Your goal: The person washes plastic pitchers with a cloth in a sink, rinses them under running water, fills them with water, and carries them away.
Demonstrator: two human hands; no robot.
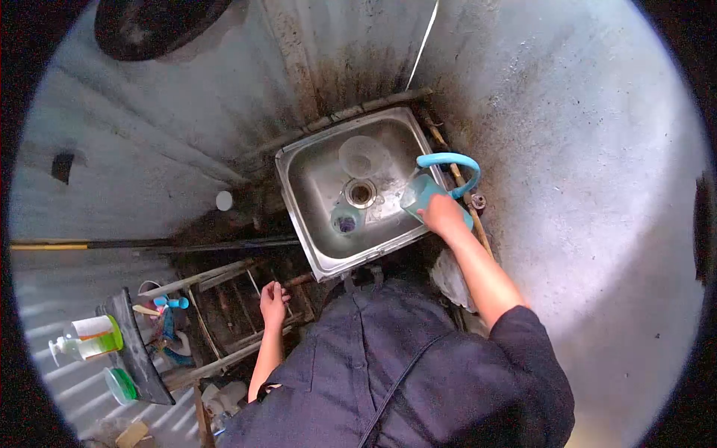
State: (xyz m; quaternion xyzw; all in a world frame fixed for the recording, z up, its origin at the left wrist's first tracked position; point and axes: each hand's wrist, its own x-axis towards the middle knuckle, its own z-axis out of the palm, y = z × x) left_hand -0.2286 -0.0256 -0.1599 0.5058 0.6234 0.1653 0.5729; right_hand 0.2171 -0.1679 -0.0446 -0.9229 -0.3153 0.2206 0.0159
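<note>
My right hand point(442, 215) is closed around a translucent teal plastic cup point(423, 188), tilted with its mouth toward the basin, at the right side of the steel sink point(302, 224). A light blue curved tube point(464, 163) arches just above this hand. Inside the basin, a clear round bowl point(364, 155) lies near the back. Nearer the front, a small clear cup point(345, 221) sits beside the drain point(361, 194). My left hand point(274, 305) hangs left of my body over a wooden slatted frame, its fingers loosely curled and nothing visible in them.
At the lower left, a black shelf point(136, 347) is next to a pump bottle with green liquid point(93, 337) and a green-and-clear tub point(121, 385). A blue scoop-like item point(172, 302) lies nearby. Metal sheet walls point(582, 164) close in around the sink.
</note>
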